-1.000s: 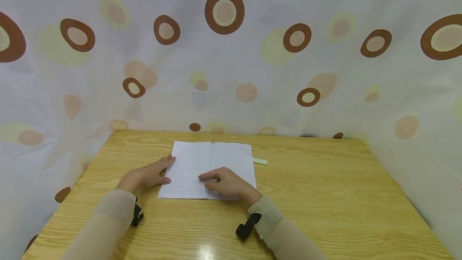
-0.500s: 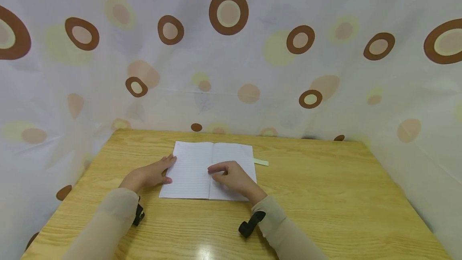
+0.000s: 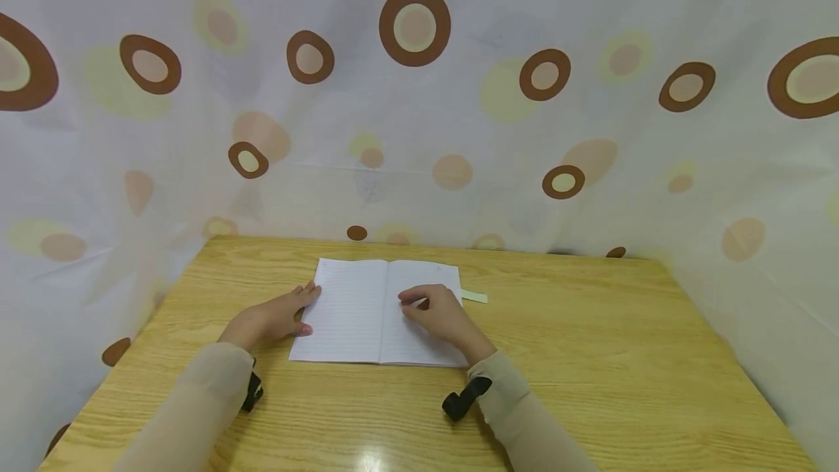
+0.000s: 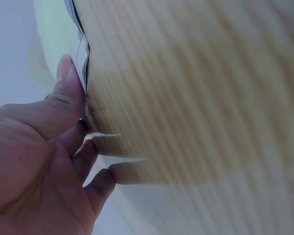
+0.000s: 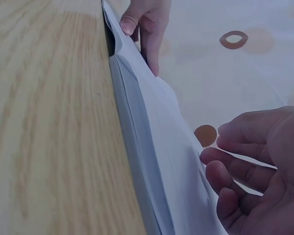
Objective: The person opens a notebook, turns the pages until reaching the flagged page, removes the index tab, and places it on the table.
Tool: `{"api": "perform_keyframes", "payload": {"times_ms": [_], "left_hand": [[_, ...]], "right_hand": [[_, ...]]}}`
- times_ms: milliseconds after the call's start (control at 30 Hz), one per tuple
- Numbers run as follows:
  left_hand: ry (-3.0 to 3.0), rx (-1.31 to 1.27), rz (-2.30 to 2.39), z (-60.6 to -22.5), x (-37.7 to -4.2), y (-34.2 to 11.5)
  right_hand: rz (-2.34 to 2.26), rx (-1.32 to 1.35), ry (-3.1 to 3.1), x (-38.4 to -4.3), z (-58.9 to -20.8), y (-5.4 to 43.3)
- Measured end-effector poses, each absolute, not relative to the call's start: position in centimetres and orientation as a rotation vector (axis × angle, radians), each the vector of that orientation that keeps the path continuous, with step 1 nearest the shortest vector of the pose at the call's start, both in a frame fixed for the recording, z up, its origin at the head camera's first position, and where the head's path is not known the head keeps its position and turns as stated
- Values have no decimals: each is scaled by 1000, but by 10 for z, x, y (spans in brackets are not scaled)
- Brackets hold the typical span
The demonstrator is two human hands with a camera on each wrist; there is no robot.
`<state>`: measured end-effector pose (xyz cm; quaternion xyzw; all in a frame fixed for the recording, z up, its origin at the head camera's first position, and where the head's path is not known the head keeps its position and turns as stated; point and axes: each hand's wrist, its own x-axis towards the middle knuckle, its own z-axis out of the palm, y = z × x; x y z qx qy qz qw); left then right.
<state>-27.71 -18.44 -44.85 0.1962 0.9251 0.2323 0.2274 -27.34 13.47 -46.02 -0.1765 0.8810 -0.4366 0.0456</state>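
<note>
A notebook [image 3: 347, 312] with lined white pages lies open flat on the wooden table. My left hand [image 3: 272, 317] rests at its left edge, fingers spread, thumb [image 4: 64, 93] on the page margin. Over the right-hand page [image 3: 419, 341] is my right hand [image 3: 438, 312], its fingers loosely bent and nothing seen between them. The right wrist view shows those fingertips [image 5: 211, 156] right at the page surface, thumb and index finger a little higher. A pale green strip [image 3: 475, 296] sticks out past the notebook's right edge.
The wooden table [image 3: 590, 355] reaches back to a white sheet [image 3: 491, 115] printed with brown and beige ovals, which also hangs along both sides. Each wrist carries a black strapped device [image 3: 467, 398] below a beige sleeve.
My right hand has moved rightward and slightly away from me, from the centre fold across onto the right-hand page. The left hand and the notebook stay put.
</note>
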Motion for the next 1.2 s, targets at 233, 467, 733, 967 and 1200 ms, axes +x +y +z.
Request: {"api": "perform_keyframes", "payload": {"times_ms": [233, 467, 733, 967, 1200], "left_hand": [[2542, 536, 663, -447, -275, -184], [2549, 535, 653, -444, -273, -183], [2544, 518, 659, -445, -273, -182], [2546, 553, 651, -443, -273, -182], [2540, 550, 657, -442, -271, -182]], "right_hand": [[-1378, -509, 2703, -279, -461, 143], [-1406, -430, 2709, -284, -462, 152], [-1409, -349, 2751, -288, -462, 162], [-1430, -299, 2754, -290, -460, 171], [-1439, -256, 2755, -293, -462, 179]]}}
